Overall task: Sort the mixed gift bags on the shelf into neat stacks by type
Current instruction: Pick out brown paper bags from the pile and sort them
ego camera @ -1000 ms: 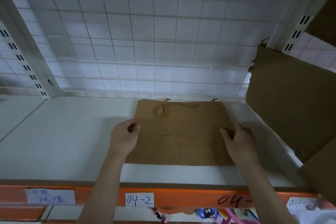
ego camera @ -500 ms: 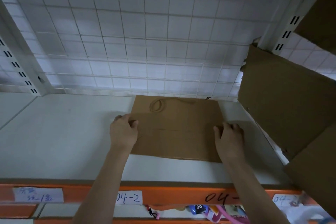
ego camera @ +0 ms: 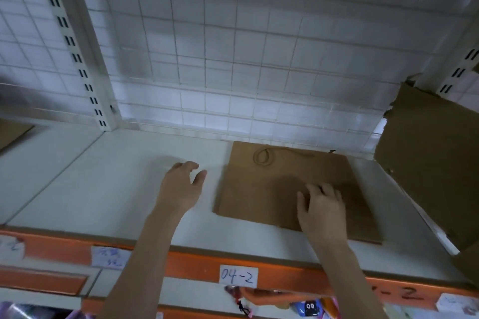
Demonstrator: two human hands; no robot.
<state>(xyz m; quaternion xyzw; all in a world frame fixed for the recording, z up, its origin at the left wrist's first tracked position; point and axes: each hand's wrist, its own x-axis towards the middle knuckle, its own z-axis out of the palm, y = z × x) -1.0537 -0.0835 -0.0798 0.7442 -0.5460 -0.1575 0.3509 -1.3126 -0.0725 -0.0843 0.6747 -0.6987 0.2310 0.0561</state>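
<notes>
A flat brown paper gift bag (ego camera: 274, 184) with a twine handle lies on the white shelf (ego camera: 103, 184), near the wire grid at the back. My right hand (ego camera: 321, 204) rests on the bag's front right part with its fingers spread and slightly bent. My left hand (ego camera: 181, 186) hovers over bare shelf just left of the bag, fingers relaxed, holding nothing and apart from the bag.
A large brown cardboard sheet (ego camera: 435, 163) leans at the right end of the shelf. An orange front rail carries a paper label 04-2 (ego camera: 238, 276). A white slotted upright (ego camera: 77, 59) stands at the back left. Colourful items (ego camera: 308, 307) show on the level below.
My left hand has let go of the bag's left edge and moved left over bare shelf. My right hand slid from the right edge onto the bag. The view has swung left.
</notes>
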